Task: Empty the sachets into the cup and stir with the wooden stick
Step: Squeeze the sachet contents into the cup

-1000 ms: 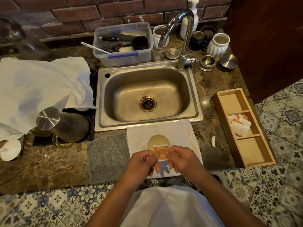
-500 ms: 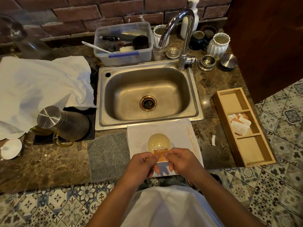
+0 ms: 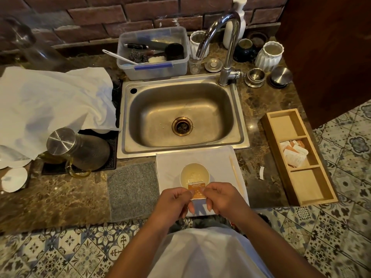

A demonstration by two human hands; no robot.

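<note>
Right now we have both hands closed on one sachet point(image 3: 197, 190): the left hand point(image 3: 174, 201) pinches its left edge, the right hand point(image 3: 220, 198) its right edge, thumbs and forefingers meeting near the top. We judge this to be the tearing step, and whether the top is open yet we cannot tell.

Just beyond our fingertips stands the cup point(image 3: 194, 175), holding pale liquid, on a white cloth point(image 3: 212, 157). The sachet hangs over the cup's near rim, not over its middle. That is the first risk: if the paper gives suddenly, the powder could spill onto the cloth or down toward us instead of into the cup. A jerk as it tears could also knock our knuckles into the rim and tip the cup, since it sits so close.

To the right of our right hand the stick point(image 3: 236, 175) lies on the cloth's edge, apart from the cup; a careless sweep could roll it onto the counter. Farther right, the tray point(image 3: 309, 199) holds more sachets point(image 3: 293, 154) in its middle compartment, so reaching across with a wet or dusty hand could spoil them.
</note>
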